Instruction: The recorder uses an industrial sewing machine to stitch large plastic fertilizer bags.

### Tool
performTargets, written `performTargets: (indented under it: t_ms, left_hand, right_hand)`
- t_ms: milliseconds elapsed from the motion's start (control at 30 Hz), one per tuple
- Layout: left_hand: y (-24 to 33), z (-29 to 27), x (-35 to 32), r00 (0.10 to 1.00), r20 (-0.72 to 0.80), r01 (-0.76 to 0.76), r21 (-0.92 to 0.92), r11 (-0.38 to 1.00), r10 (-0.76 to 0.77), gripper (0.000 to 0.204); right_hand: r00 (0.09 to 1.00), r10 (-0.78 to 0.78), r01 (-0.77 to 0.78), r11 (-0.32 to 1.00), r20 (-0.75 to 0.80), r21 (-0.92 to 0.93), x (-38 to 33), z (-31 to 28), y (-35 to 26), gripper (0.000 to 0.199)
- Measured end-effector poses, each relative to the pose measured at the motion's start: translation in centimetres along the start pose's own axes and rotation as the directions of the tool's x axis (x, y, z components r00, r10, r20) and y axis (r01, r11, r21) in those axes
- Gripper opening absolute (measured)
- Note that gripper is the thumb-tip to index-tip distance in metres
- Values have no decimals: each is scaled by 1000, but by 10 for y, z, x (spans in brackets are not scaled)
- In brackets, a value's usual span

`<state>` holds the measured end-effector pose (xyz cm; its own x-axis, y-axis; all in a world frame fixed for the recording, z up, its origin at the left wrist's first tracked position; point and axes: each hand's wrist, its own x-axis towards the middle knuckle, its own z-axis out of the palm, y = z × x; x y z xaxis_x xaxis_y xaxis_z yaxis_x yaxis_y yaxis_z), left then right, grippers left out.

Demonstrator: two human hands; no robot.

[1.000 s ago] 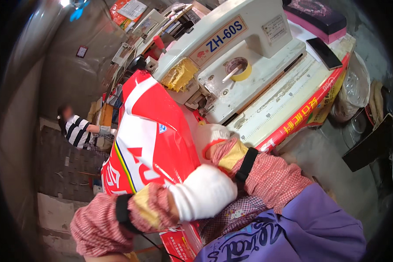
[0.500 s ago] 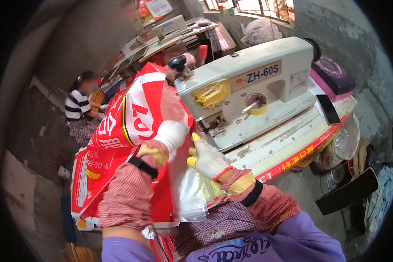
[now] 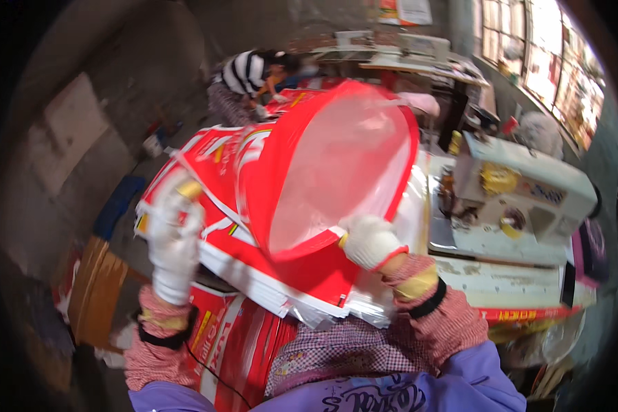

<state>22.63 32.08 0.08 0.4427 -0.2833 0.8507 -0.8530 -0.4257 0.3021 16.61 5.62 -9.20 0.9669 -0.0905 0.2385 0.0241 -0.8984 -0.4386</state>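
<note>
A large red and white printed bag [image 3: 254,206] gapes in front of me, its mouth round and its pale inner side [image 3: 340,165] showing. My right hand [image 3: 371,240], in a white knit glove with yellow fingertips, is closed on the near rim of this bag. To the left, my left hand [image 3: 175,240], gloved the same way, is raised beside the bags and smeared by motion. Its fingers cannot be made out well, and nothing plainly shows in it. Beneath the open bag lies a stack of flat red and white bags [image 3: 247,278].
A grey-white sewing machine [image 3: 529,185] stands on a table [image 3: 529,285] at the right. More red bags [image 3: 216,343] lie low near my lap. Another person [image 3: 244,79] in a striped top bends over red bags at the back. A wooden piece [image 3: 96,295] is at the left.
The view has swung left, so the sewing machine sits farther right. My left hand has left the bag and moved leftward. The bag's mouth has spread wide, with my right hand on its rim.
</note>
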Motion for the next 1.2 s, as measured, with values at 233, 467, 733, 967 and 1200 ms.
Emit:
performTargets:
  t_ms: [233,467,733,967,1200]
  left_hand:
    - [18,-15,-193,422,675,657,-687,-309,-606,64]
    - [-18,-22,-227,398,386,686,-728,-10,-833,56]
    - [-85,-23,-202,363,675,869,-495,-29,-642,45]
    - [-179,-81,-158,261,687,934,-357,-2,-678,36]
    - [-160,-118,-189,461,391,821,-529,216,-796,27]
  right_hand:
    - [888,-271,-85,698,372,711,-77,46,-82,22]
    - [556,-824,782,563,108,268,-124,57,-125,22]
    - [965,13,-107,930,-261,-351,-39,-93,-66,21]
    - [365,-156,670,729,-918,143,-51,-163,-29,20]
    - [790,611,-612,790,-41,-18,-84,-20,78,21]
